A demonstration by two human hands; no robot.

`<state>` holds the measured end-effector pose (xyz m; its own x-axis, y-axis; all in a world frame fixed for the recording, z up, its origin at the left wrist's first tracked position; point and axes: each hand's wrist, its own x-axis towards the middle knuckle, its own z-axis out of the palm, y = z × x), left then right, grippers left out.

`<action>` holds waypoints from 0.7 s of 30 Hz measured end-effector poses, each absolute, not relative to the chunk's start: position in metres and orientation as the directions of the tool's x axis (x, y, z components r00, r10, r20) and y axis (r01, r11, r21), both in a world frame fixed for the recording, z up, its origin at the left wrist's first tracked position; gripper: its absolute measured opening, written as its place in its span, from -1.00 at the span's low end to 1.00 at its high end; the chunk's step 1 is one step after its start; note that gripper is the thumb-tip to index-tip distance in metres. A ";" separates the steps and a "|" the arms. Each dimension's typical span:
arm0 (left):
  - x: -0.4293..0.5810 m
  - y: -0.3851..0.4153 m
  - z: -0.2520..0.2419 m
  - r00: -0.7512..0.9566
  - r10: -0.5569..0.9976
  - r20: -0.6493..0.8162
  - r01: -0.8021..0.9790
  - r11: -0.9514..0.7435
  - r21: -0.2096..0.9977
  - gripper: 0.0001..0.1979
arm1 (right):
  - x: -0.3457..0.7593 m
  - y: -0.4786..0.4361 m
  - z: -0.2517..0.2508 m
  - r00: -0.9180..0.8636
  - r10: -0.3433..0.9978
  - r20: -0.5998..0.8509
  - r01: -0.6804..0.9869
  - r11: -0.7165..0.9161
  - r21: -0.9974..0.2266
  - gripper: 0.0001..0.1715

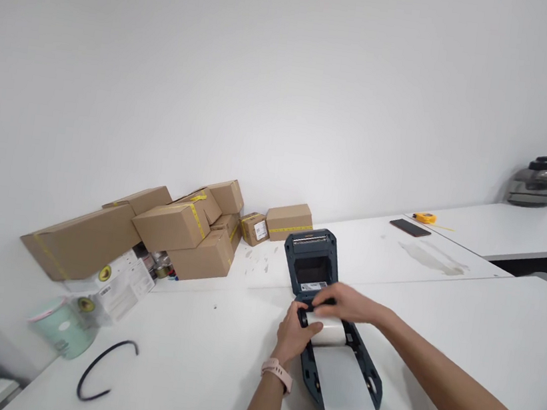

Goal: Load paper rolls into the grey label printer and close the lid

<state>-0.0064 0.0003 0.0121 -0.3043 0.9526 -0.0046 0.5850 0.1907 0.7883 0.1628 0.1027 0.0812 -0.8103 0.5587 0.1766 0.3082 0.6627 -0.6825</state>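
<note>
A dark blue-grey label printer [307, 371] lies on the white table with its lid [312, 262] tipped back. Inside it sits a white label roll [330, 331], and a long strip of label paper [352, 397] runs from it over the printer's front. My left hand [294, 334] is closed at the roll's left end, thumb on the roll and fingers by the printer's side wall. Over the back of the roll, my right hand [344, 302] has its fingers bent together near the hinge; what they grip is hidden.
Cardboard boxes [170, 226] are piled along the wall, left and back. A black curved strip [89, 372] and a mint-green canister [63, 328] lie at the left. Toward the back right are a phone [410, 228], a yellow tape measure [424, 217] and a dark translucent container [535, 184].
</note>
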 end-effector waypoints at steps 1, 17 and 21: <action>-0.006 0.000 0.012 -0.306 0.952 -0.010 0.584 0.195 0.788 -0.49 | 0.167 0.107 0.093 -0.736 0.618 0.277 0.281 0.651 -0.705 -0.45; -0.001 -0.010 0.011 -0.320 0.947 -0.016 0.464 0.171 0.869 -0.37 | 0.149 0.133 0.142 -0.370 0.803 0.467 0.075 0.527 -0.846 -0.37; 0.005 -0.036 -0.002 -0.446 0.892 -0.077 0.122 0.145 0.982 -0.27 | 0.177 0.091 0.126 -0.372 0.804 0.463 0.000 0.499 -0.867 -0.46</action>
<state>0.0046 -0.0360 -0.0023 -0.4461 0.8917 -0.0768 0.1216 0.1453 0.9819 0.1773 0.0912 0.1260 -0.3724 0.8043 0.4630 0.0001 0.4989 -0.8667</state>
